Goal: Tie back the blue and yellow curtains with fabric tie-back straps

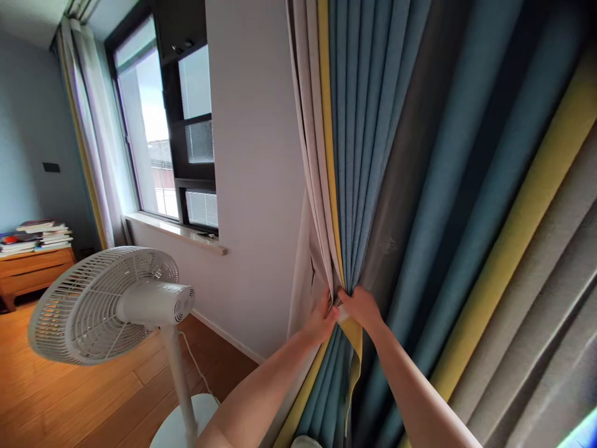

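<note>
A blue curtain (pixel 368 124) with yellow and beige bands hangs in the middle, gathered to a narrow waist where both hands meet. My left hand (pixel 323 318) is closed at the left side of the waist, around the gathered cloth and a pale band end. On the right side, my right hand (pixel 361 306) has its fingers bent and pressed on the band and cloth. A yellow flap (pixel 352 348) hangs below the right hand. The fingertips are partly hidden in the folds.
A white standing fan (pixel 156 302) is at the left on the wooden floor (pixel 121 398). Behind it are a window sill (pixel 177 231) and a wooden cabinet (pixel 35 270) with books. Another blue, yellow and grey curtain (pixel 494 205) fills the right side.
</note>
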Available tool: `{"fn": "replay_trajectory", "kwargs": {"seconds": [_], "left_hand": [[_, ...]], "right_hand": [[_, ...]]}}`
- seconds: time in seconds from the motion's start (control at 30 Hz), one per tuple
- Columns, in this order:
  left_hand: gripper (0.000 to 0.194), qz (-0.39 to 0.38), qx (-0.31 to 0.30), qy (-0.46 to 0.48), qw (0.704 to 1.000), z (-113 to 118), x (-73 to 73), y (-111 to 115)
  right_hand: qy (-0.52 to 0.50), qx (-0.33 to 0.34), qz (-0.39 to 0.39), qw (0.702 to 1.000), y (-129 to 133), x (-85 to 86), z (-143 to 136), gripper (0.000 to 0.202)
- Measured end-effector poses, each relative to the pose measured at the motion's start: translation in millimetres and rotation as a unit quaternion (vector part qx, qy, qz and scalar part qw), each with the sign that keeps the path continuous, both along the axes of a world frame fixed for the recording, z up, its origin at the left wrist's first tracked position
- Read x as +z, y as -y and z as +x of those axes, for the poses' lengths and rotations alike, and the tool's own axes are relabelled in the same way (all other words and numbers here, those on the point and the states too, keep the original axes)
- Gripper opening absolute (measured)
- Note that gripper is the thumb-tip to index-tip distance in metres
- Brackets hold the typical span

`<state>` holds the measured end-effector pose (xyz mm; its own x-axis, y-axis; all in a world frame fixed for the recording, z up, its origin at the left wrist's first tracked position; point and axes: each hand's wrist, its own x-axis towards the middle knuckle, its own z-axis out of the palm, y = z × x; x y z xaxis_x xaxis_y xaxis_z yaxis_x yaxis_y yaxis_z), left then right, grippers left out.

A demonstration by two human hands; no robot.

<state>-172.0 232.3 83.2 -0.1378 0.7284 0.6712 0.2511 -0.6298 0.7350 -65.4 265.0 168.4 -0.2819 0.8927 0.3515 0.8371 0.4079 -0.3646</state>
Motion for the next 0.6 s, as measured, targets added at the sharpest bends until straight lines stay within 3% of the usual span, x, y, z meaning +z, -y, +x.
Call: {"fn": "replay_trajectory", "kwargs": {"seconds": [0.1,0.23,0.33,0.47,0.6], "left_hand": [[0.062,-0.012,0.022,0.057,0.998,-3,7.0,-3],[0.047,0.021,0.081,-0.039,0.996,-10,15.2,5],[0.054,-0.002,0.102,-0.075,0.992,-12,18.5,13],[0.064,-0.092,0.177,-0.053,0.979,-10,23.9,20],[0.051,-0.074,0.232,-0.004,0.970,-16,29.4,19]], "right_hand": [[-0.012,0.027,0.000,1.000,-1,0.5,5,0.044],[-0.046,0.069,0.014,0.996,5,3.4,11,0.050],[-0.079,0.142,-0.024,0.986,9,4.2,13,0.060],[-0.170,0.228,-0.127,0.950,8,-4.9,7,0.067],[-0.269,0.314,-0.187,0.891,3,-17.0,-4,0.056]]}}
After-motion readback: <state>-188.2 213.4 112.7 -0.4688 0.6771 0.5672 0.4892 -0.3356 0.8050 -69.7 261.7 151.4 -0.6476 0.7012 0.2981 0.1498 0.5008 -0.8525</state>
